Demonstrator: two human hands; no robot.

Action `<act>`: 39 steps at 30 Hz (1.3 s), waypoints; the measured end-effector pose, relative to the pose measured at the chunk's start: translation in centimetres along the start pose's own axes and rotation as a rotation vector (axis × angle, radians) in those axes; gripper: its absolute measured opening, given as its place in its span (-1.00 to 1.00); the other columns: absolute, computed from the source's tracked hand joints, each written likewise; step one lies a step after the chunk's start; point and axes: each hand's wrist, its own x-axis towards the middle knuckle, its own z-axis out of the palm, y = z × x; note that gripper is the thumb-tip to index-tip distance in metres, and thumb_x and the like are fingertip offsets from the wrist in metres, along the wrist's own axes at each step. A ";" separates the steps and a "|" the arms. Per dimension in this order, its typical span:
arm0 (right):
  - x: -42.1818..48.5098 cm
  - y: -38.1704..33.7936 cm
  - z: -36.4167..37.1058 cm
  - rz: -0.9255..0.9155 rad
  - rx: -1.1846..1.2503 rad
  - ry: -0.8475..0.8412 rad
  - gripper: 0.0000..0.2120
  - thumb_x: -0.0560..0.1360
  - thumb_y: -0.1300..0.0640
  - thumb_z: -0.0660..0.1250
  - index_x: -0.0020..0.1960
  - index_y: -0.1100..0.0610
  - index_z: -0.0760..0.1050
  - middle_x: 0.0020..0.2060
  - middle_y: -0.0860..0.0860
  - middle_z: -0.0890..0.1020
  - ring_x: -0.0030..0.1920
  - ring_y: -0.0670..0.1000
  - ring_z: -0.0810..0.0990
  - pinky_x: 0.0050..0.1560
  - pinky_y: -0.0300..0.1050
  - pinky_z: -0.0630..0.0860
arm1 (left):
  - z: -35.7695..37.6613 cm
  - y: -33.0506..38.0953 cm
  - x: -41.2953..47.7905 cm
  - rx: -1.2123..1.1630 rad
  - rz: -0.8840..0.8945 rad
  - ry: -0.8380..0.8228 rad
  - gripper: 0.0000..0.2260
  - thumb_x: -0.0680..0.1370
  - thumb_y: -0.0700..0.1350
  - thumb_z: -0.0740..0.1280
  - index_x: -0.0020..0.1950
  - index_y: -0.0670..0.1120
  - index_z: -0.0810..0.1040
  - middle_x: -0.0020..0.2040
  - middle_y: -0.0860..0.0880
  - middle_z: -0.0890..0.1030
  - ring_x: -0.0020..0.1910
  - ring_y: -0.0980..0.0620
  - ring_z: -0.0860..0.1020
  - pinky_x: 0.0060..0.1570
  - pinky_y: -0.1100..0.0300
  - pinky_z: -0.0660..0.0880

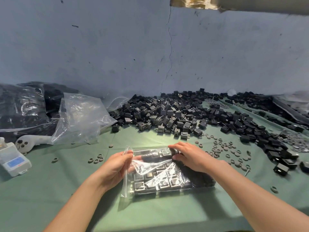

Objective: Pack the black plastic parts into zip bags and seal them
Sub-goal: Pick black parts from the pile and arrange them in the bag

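Zip bag (160, 180) mouth was pinched by left hand (115, 166) near desk (50, 190) front edge, black part (166, 151) gripped by right hand (189, 156).

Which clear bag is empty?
The crumpled bag left of the loose pile; the held zip bag and the far-left bags hold black parts.

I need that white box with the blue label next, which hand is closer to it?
Left. The left hand grips the zip bag at its left edge, toward the white box; the right hand grips the bag's opposite side, farther away.
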 end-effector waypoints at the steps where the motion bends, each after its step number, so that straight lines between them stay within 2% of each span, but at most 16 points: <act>1: 0.0 -0.1 0.1 0.000 -0.004 0.002 -0.49 0.63 -0.11 0.19 0.55 -0.11 0.20 0.42 -0.13 0.40 0.40 -0.07 0.37 0.44 -0.11 0.31 | 0.1 0.0 0.1 0.009 -0.001 -0.001 -0.81 0.64 -0.32 0.21 0.25 -0.33 0.37 0.12 -0.36 0.63 -0.06 -0.13 0.69 -0.31 0.14 0.67; 2: -0.1 -0.3 0.2 -0.002 -0.010 0.009 -0.50 0.64 -0.15 0.16 0.55 -0.12 0.20 0.43 -0.12 0.39 0.41 -0.07 0.37 0.45 -0.10 0.30 | 0.0 0.0 0.1 0.024 -0.004 0.002 -0.78 0.64 -0.30 0.23 0.26 -0.34 0.37 0.12 -0.34 0.64 -0.04 -0.11 0.67 -0.29 0.15 0.66; 6: -0.1 -1.9 0.9 0.021 -0.022 0.057 -0.44 0.63 -0.31 -0.04 0.58 -0.16 0.10 0.54 -0.11 0.26 0.52 -0.05 0.22 0.53 -0.03 0.07 | 0.0 0.0 0.2 0.052 -0.009 0.008 -0.69 0.63 -0.24 0.27 0.31 -0.40 0.37 0.16 -0.36 0.62 -0.35 0.08 0.57 -0.36 0.24 0.64; 8: 0.1 -3.1 1.6 0.034 -0.056 0.047 -0.39 0.61 -0.36 -0.12 0.60 -0.17 0.04 0.57 -0.08 0.20 0.56 -0.01 0.14 0.54 0.04 -0.06 | 0.0 -0.1 0.2 0.024 -0.009 -0.008 -0.68 0.64 -0.23 0.26 0.31 -0.41 0.36 0.17 -0.39 0.60 -0.29 0.00 0.65 -0.36 0.22 0.64; 10: 0.2 -4.0 2.2 0.053 -0.116 0.037 -0.37 0.60 -0.38 -0.17 0.61 -0.17 0.00 0.58 -0.05 0.18 0.58 0.03 0.10 0.55 0.14 -0.13 | 0.0 -0.1 0.1 0.014 -0.017 -0.043 -0.69 0.66 -0.24 0.23 0.33 -0.41 0.34 0.17 -0.43 0.58 -0.10 -0.16 0.66 -0.24 0.14 0.67; 13: 0.2 -4.5 2.3 0.070 -0.154 0.044 -0.36 0.60 -0.37 -0.18 0.61 -0.14 0.00 0.57 -0.03 0.21 0.57 0.04 0.12 0.55 0.17 -0.13 | -0.1 0.0 0.0 0.010 -0.023 -0.072 -0.67 0.66 -0.23 0.23 0.36 -0.38 0.31 0.21 -0.48 0.53 0.01 -0.24 0.62 -0.06 0.02 0.67; 16: 0.2 -5.0 1.8 0.070 -0.121 0.036 -0.34 0.59 -0.39 -0.18 0.61 -0.14 0.02 0.57 -0.01 0.20 0.57 0.05 0.11 0.55 0.18 -0.13 | -0.7 0.5 0.2 0.046 -0.013 -0.002 -0.72 0.68 -0.12 0.21 0.25 -0.34 0.42 0.03 -0.35 0.67 -0.10 -0.16 0.70 -0.21 0.12 0.67; 19: 0.9 -6.1 1.6 0.049 -0.102 0.064 -0.36 0.60 -0.38 -0.16 0.61 -0.14 0.02 0.59 -0.01 0.18 0.59 0.04 0.08 0.56 0.15 -0.16 | -1.9 1.1 1.6 0.241 0.064 0.303 -0.68 0.71 -0.05 0.11 0.14 -0.29 0.50 -0.15 -0.24 0.68 -0.31 -0.08 0.64 -0.36 0.13 0.59; 21: 1.5 -7.1 1.6 0.034 -0.099 0.084 -0.38 0.61 -0.36 -0.15 0.61 -0.15 0.02 0.59 -0.02 0.16 0.59 0.04 0.07 0.57 0.15 -0.16 | -3.2 1.3 2.4 0.411 0.211 0.515 -0.68 0.71 -0.07 0.08 0.11 -0.25 0.53 -0.15 -0.17 0.61 -0.35 -0.06 0.51 -0.36 0.10 0.49; 23: 2.2 -8.4 1.8 0.016 -0.084 0.070 -0.38 0.62 -0.35 -0.15 0.61 -0.13 0.02 0.59 -0.01 0.15 0.59 0.05 0.06 0.58 0.16 -0.15 | -4.6 0.9 2.4 0.645 0.375 0.641 -0.71 0.69 -0.05 0.08 -0.03 -0.07 0.56 -0.18 -0.09 0.60 -0.33 -0.08 0.50 -0.28 0.06 0.47; 26: 3.2 -9.6 2.2 -0.046 -0.164 -0.026 -0.36 0.62 -0.34 -0.16 0.60 -0.06 0.06 0.55 0.02 0.27 0.55 0.08 0.19 0.56 0.20 -0.10 | -6.5 -0.8 2.1 1.018 0.435 0.707 -0.73 0.67 -0.04 0.11 -0.11 0.02 0.55 -0.19 -0.01 0.64 -0.15 -0.15 0.58 -0.10 0.01 0.48; 29: 4.5 -10.0 0.8 -0.054 -0.198 -0.091 -0.29 0.57 -0.41 -0.19 0.57 -0.05 0.15 0.47 0.03 0.40 0.50 0.10 0.29 0.56 0.23 0.01 | -7.4 -1.6 2.4 1.056 0.462 0.755 -0.73 0.65 -0.03 0.12 -0.11 -0.02 0.57 -0.24 -0.01 0.64 -0.15 -0.15 0.57 -0.11 0.00 0.50; 32: 7.0 -10.1 -1.1 -0.018 -0.143 -0.043 -0.30 0.56 -0.40 -0.15 0.57 -0.06 0.16 0.47 0.03 0.39 0.48 0.10 0.33 0.54 0.13 0.14 | -7.2 -1.5 3.4 1.152 0.424 0.797 -0.71 0.64 -0.04 0.10 -0.13 -0.10 0.54 -0.21 -0.14 0.63 -0.15 -0.23 0.54 -0.11 -0.03 0.51; 34: 9.0 -9.9 -1.7 0.033 -0.143 0.029 -0.40 0.63 -0.28 -0.01 0.58 -0.02 0.14 0.47 0.06 0.39 0.45 0.12 0.36 0.50 0.12 0.24 | -6.6 -0.9 4.2 1.309 0.351 0.829 -0.69 0.63 -0.07 0.07 -0.09 -0.15 0.56 -0.10 -0.21 0.65 -0.10 -0.26 0.55 -0.11 0.02 0.48; 36: 11.1 -9.5 -1.3 0.114 -0.134 0.041 -0.43 0.66 -0.17 0.09 0.60 0.01 0.09 0.49 0.11 0.35 0.44 0.16 0.35 0.46 0.14 0.28 | -6.2 -0.3 4.9 1.458 0.316 0.831 -0.67 0.64 -0.07 0.05 -0.02 -0.15 0.59 -0.05 -0.20 0.66 -0.08 -0.25 0.59 -0.14 0.06 0.44; 39: 14.1 -8.9 0.3 0.216 -0.128 0.034 -0.39 0.65 -0.12 0.13 0.61 0.04 0.03 0.53 0.15 0.26 0.48 0.20 0.27 0.46 0.17 0.25 | -6.2 -0.8 5.3 1.566 0.416 0.865 -0.69 0.65 -0.03 0.08 0.00 -0.11 0.58 -0.17 -0.13 0.67 -0.18 -0.21 0.63 -0.24 0.07 0.38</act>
